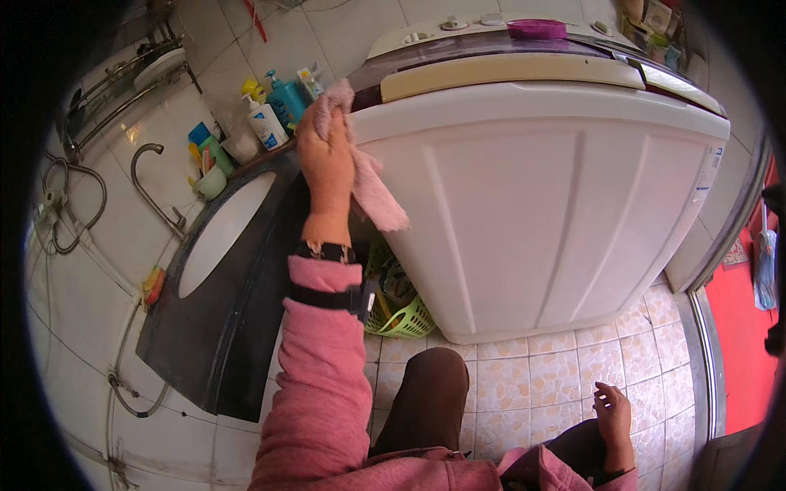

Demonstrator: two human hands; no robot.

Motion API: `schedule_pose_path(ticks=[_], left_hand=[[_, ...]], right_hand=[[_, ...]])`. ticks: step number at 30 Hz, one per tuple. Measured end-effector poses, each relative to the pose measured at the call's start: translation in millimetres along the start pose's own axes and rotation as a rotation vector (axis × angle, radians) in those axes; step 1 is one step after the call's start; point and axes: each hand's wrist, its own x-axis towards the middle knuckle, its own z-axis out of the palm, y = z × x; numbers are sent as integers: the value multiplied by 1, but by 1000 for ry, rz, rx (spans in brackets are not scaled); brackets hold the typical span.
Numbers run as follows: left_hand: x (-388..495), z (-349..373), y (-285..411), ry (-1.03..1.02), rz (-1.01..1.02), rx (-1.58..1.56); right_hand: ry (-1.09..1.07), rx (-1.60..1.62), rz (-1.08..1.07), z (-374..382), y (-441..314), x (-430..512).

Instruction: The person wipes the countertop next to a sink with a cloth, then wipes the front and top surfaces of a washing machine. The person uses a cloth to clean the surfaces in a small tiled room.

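Observation:
My left hand [325, 166] grips a pink cloth [377, 193] at the upper left corner of a white twin-tub washing machine [509, 208]. One end of the cloth sticks up above the fingers, and the other hangs down along the machine's side edge. My right hand [614, 414] is at the lower right, over the tiled floor beside my leg, with its fingers loosely curled and apart and nothing seen in it. On top of the machine, near its control knobs, lies a purple round dish or lid [536, 29].
At the left a dark washbasin counter [245, 288] with a curved faucet [144, 178] bears a white pump bottle [267, 126], a teal pump bottle [286, 98] and a green cup [212, 183]. A green plastic basket [408, 319] stands between counter and machine. A doorway threshold [706, 356] is at the right.

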Motion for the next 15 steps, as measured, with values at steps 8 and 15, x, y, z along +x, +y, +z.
schedule_pose_path(ticks=[8, 15], left_hand=[[7, -11, -50, -93, -211, -314], [-47, 1, 23, -114, 413, 123]], right_hand=[[15, 9, -61, 3, 6, 3], [-31, -81, -17, 7, 1, 8]])
